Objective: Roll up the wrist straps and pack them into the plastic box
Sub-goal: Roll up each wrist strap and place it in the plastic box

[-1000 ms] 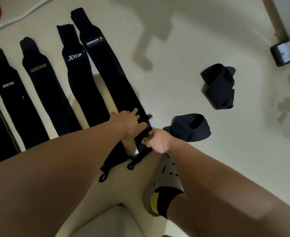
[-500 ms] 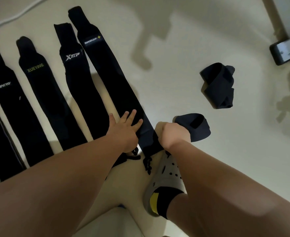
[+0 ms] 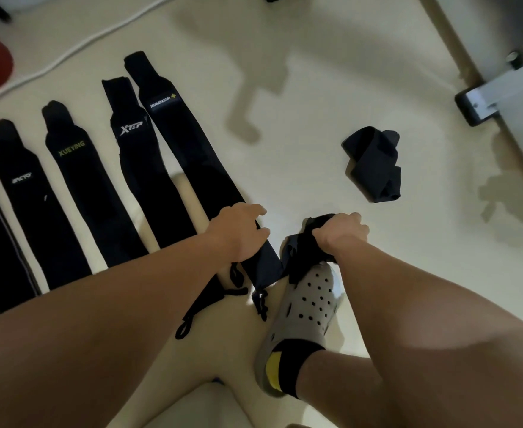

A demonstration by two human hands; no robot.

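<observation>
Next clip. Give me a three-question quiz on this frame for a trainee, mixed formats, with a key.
1. True or false: the right hand grips a bunched black strap by the toe of the grey clog.
2. Which label is on the flat strap that the left hand rests on? A) XTEP B) XUEYING C) MANUEKLEAR
3. Fill in: the crumpled strap lying alone on the floor is held by ____ hand.
Key: 1 true; 2 C; 3 neither.
</observation>
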